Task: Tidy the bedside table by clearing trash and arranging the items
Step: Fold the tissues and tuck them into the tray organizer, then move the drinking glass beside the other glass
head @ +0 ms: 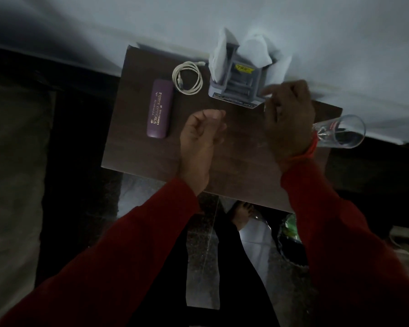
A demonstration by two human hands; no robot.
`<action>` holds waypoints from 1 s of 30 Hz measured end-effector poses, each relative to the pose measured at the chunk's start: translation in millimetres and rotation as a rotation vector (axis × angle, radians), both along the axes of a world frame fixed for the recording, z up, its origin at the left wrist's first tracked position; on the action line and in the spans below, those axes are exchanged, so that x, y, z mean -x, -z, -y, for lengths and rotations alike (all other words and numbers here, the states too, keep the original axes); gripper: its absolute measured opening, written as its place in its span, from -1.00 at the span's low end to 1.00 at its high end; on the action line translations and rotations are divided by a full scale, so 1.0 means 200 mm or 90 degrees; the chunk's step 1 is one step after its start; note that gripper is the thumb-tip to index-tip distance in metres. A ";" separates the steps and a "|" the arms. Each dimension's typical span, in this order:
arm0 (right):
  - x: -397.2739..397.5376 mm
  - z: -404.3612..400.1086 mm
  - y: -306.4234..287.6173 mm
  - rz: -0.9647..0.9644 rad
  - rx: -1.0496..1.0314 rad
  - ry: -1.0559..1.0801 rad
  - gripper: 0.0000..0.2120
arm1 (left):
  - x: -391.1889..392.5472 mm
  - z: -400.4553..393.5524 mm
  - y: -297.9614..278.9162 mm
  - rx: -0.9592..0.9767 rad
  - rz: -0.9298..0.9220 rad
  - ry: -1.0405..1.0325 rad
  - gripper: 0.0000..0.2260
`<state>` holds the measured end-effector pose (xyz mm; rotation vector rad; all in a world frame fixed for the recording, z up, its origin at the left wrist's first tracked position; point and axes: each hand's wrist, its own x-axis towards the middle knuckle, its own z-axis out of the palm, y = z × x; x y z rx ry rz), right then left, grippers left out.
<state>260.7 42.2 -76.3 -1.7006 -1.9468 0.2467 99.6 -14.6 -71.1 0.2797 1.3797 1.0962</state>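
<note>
Bedside table [234,166] carries case [159,109], cable [188,77], glass [340,132].

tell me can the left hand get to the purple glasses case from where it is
Probably yes. The left hand hovers empty over bare tabletop, and the purple glasses case lies flat just to its left with nothing between them; the coiled cable sits further back.

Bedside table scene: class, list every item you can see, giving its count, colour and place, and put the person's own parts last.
Bedside table: one, dark brown wood, centre.
Spectacle case: one, purple, table's left side.
Cable: one, white, coiled, beside the case.
Organiser box: one, grey, back of table, white papers inside.
Drinking glass: one, clear, table's right edge.
Left hand: loosely curled, empty, above table.
Right hand: at the box's right corner; red thread on wrist.
Sleeves: two, red.
</note>
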 end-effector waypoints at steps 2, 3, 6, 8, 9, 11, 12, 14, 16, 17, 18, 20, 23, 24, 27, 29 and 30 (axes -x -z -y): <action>-0.05 0.10 0.02 -0.026 0.026 0.009 -0.86 | -0.02 -0.02 0.00 -0.021 -0.066 0.015 -0.90; -0.09 0.14 0.03 -0.029 0.034 0.021 -0.86 | -0.03 -0.03 0.01 -0.028 -0.087 0.024 -0.88; -0.23 0.23 0.01 0.034 0.007 0.102 -0.79 | -0.08 -0.04 0.02 -0.014 -0.123 0.052 -0.83; -0.34 0.25 -0.04 0.085 0.014 0.216 -0.71 | -0.12 -0.04 0.03 0.004 -0.134 0.071 -0.84; -0.40 0.25 -0.06 0.108 0.056 0.288 -0.63 | -0.14 -0.03 0.04 0.010 -0.138 0.079 -0.84; -0.51 0.25 -0.09 0.154 0.167 0.385 -0.40 | -0.19 -0.01 0.05 0.023 -0.140 0.091 -0.85; -0.56 0.24 -0.10 0.160 0.212 0.396 -0.31 | -0.21 0.00 0.05 0.030 -0.137 0.093 -0.85; -0.67 0.22 -0.08 0.124 0.283 0.367 -0.17 | -0.26 0.02 0.06 0.040 -0.138 0.100 -0.86; -0.73 0.20 -0.05 0.044 0.345 0.299 -0.12 | -0.30 0.05 0.08 0.043 -0.146 0.112 -0.86; -0.74 0.20 -0.04 0.013 0.359 0.274 -0.12 | -0.33 0.05 0.08 0.046 -0.147 0.117 -0.86; -0.74 0.20 -0.03 -0.006 0.363 0.261 -0.14 | -0.34 0.06 0.08 0.051 -0.147 0.121 -0.86; -0.74 0.18 -0.02 -0.027 0.356 0.260 -0.22 | -0.37 0.07 0.08 0.055 -0.148 0.129 -0.86; -0.73 0.17 -0.02 -0.032 0.330 0.269 -0.30 | -0.39 0.07 0.08 0.055 -0.148 0.139 -0.87; -0.73 0.17 -0.02 -0.037 0.315 0.274 -0.32 | -0.39 0.07 0.08 0.055 -0.147 0.140 -0.87; -0.68 0.18 -0.06 -0.056 0.230 0.270 -0.36 | -0.39 0.07 0.08 0.058 -0.147 0.135 -0.86; -0.65 0.17 -0.10 -0.070 0.181 0.259 -0.38 | -0.39 0.07 0.09 0.061 -0.147 0.132 -0.86; -0.63 0.15 -0.11 -0.073 0.163 0.248 -0.38 | -0.38 0.07 0.09 0.062 -0.146 0.131 -0.86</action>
